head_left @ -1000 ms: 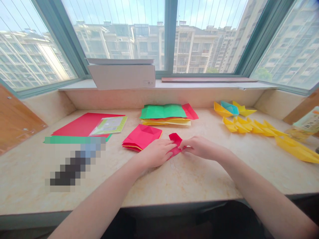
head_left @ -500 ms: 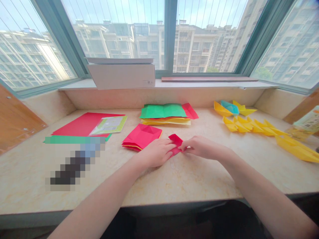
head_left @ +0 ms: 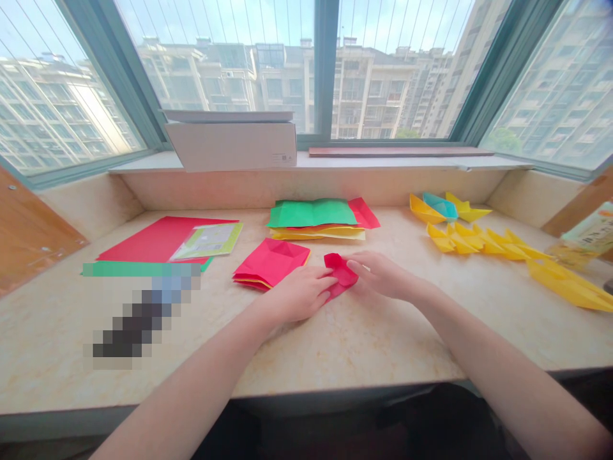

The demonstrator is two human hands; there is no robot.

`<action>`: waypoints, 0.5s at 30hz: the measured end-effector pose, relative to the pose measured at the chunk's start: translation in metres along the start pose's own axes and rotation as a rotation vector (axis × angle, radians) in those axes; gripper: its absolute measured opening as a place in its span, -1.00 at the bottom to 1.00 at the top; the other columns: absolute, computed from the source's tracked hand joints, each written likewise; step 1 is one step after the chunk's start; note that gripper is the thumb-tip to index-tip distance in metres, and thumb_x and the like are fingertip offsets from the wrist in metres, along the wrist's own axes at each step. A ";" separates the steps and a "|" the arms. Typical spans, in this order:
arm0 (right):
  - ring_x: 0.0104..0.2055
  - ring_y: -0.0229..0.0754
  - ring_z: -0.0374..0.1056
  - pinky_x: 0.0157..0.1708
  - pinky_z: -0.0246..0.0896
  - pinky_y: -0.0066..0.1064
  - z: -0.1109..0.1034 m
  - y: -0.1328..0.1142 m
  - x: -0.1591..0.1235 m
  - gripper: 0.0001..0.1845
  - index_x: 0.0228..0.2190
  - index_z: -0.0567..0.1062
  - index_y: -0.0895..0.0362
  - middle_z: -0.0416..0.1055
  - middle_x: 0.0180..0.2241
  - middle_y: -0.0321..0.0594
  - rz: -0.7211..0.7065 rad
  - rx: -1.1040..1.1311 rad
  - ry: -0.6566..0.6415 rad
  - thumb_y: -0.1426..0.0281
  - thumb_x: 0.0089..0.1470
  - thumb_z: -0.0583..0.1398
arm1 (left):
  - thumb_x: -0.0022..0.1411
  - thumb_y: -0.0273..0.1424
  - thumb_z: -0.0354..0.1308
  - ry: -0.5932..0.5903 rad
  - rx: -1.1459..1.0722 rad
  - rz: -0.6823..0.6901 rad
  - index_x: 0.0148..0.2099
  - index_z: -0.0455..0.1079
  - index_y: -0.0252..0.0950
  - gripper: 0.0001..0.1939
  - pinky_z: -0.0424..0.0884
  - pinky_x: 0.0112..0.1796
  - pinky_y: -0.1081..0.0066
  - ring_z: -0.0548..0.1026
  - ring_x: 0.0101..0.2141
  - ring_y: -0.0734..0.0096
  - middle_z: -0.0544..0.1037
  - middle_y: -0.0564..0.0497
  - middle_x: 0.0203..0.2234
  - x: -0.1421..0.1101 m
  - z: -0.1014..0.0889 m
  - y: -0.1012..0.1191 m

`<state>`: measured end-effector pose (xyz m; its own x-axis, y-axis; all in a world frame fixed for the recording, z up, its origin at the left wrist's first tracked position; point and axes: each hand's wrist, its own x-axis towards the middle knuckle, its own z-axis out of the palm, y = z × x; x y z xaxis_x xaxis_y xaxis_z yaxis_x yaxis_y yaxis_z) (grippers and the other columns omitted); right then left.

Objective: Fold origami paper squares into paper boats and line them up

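A small folded piece of red paper (head_left: 342, 273) lies on the counter between my hands, its far corner raised and its right edge creased. My left hand (head_left: 306, 292) rests on the paper's left part with fingers stretched out and slightly apart, covering some of it. At the right edge is my right hand (head_left: 378, 271), fingertips touching or very near the paper and fingers extended. Its thumb is partly hidden. Just left of the paper, behind my left hand, sits a stack of folded red and yellow sheets (head_left: 271, 262).
Creased green paper (head_left: 311, 213) tops a pile at the back. Yellow paper boats (head_left: 467, 239) and a blue one (head_left: 440, 206) stand right, near a clear container (head_left: 587, 236). Flat red sheets (head_left: 138, 239) and a packet (head_left: 211, 239) lie left, by a blurred object (head_left: 138, 326).
My right hand has loosened its pinch and shifted slightly up at the paper's right edge, showing more of the red fold. My left hand stays in place.
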<state>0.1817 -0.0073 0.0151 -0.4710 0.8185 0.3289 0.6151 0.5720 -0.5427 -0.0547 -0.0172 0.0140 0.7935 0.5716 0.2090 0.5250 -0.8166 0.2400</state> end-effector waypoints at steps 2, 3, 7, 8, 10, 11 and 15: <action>-0.12 -0.08 0.49 -0.07 0.34 -0.26 0.002 -0.005 0.000 -0.60 -0.25 0.61 0.05 0.61 -0.21 -0.22 -0.043 0.060 -0.102 0.29 0.36 -0.02 | 0.42 -0.32 -0.06 -0.001 0.018 -0.009 0.06 0.45 -0.17 -0.69 0.34 0.02 0.19 0.44 -0.02 0.17 0.50 -0.06 0.02 0.000 0.001 -0.002; -0.12 -0.09 0.49 -0.07 0.34 -0.27 0.002 -0.007 0.000 -0.59 -0.26 0.61 0.05 0.61 -0.23 -0.23 -0.058 0.081 -0.131 0.30 0.36 -0.02 | 0.42 -0.31 -0.06 -0.002 0.022 -0.011 0.06 0.45 -0.17 -0.69 0.34 0.02 0.18 0.43 -0.01 0.17 0.49 -0.06 0.02 0.000 0.002 -0.002; -0.09 -0.11 0.47 -0.04 0.32 -0.28 -0.001 -0.014 -0.002 -0.63 -0.23 0.60 0.04 0.60 -0.20 -0.24 -0.095 0.102 -0.179 0.35 0.35 -0.01 | 0.43 -0.28 -0.07 0.003 -0.005 0.003 0.05 0.44 -0.15 -0.69 0.33 0.03 0.17 0.42 -0.02 0.17 0.46 -0.07 0.01 0.000 0.002 -0.004; -0.08 -0.11 0.47 -0.03 0.32 -0.29 -0.001 -0.014 -0.002 -0.65 -0.21 0.60 0.04 0.60 -0.18 -0.23 -0.105 0.091 -0.188 0.36 0.33 0.01 | 0.43 -0.27 -0.08 0.004 -0.010 0.009 0.06 0.44 -0.15 -0.68 0.33 0.03 0.16 0.41 -0.03 0.17 0.46 -0.08 -0.01 -0.001 0.002 -0.004; -0.10 -0.11 0.48 -0.04 0.32 -0.28 -0.001 -0.013 -0.003 -0.70 -0.18 0.60 0.04 0.60 -0.17 -0.21 -0.124 0.053 -0.199 0.38 0.30 0.06 | 0.44 -0.26 -0.09 0.007 -0.011 0.018 0.06 0.44 -0.15 -0.67 0.32 0.03 0.15 0.40 -0.02 0.17 0.45 -0.09 -0.03 -0.001 0.002 -0.005; -0.12 -0.11 0.48 -0.05 0.32 -0.28 0.000 -0.012 -0.004 -0.71 -0.17 0.61 0.04 0.60 -0.18 -0.20 -0.132 0.031 -0.202 0.39 0.29 0.07 | 0.44 -0.26 -0.09 0.009 -0.010 0.020 0.07 0.43 -0.15 -0.67 0.32 0.04 0.15 0.40 -0.02 0.17 0.45 -0.09 -0.03 -0.001 0.003 -0.005; -0.17 -0.11 0.48 -0.07 0.31 -0.28 0.003 -0.012 -0.005 -0.73 -0.15 0.60 0.05 0.60 -0.20 -0.17 -0.157 -0.026 -0.223 0.42 0.26 0.11 | 0.43 -0.26 -0.07 0.023 -0.001 0.019 0.08 0.42 -0.17 -0.68 0.32 0.04 0.14 0.39 -0.02 0.17 0.42 -0.11 -0.03 -0.002 0.004 -0.007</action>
<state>0.1750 -0.0184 0.0177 -0.6877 0.6892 0.2281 0.5382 0.6949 -0.4770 -0.0585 -0.0133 0.0079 0.7960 0.5575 0.2357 0.5094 -0.8274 0.2366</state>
